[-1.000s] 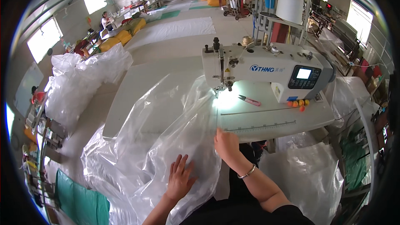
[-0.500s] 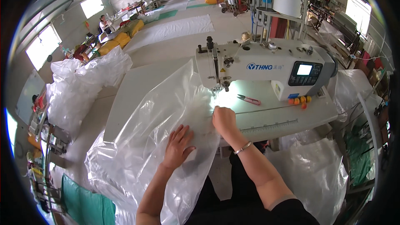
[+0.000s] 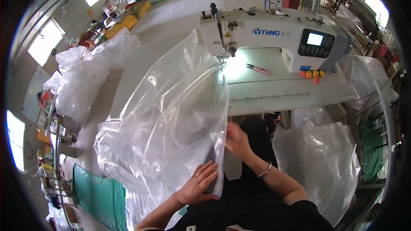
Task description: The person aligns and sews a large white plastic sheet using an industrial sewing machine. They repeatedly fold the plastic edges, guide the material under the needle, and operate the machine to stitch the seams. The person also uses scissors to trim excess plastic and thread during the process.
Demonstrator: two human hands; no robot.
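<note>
A large clear plastic sheet [image 3: 167,102] spreads over the left of the sewing table and hangs toward my lap. Its right edge runs up to the needle area of a white sewing machine [image 3: 252,32], under a bright lamp. My left hand [image 3: 200,185] lies on the sheet near its lower right edge, fingers stretched out and thumb apart. Just off the table's front, my right hand [image 3: 238,140] is beside the sheet's right edge, fingers bent and blurred; whether they grip the plastic cannot be seen.
Red-handled thread snips [image 3: 258,69] lie on the sewing table [image 3: 274,86], right of the needle. Several small orange and yellow balls [image 3: 316,73] sit by the machine's base. Crumpled plastic is heaped at left [image 3: 81,90] and lower right [image 3: 319,162]. Green sheeting [image 3: 100,196] lies lower left.
My right hand has left the needle area and come down along the sheet's edge toward me. My left hand has slid down and right. The view has tilted downward.
</note>
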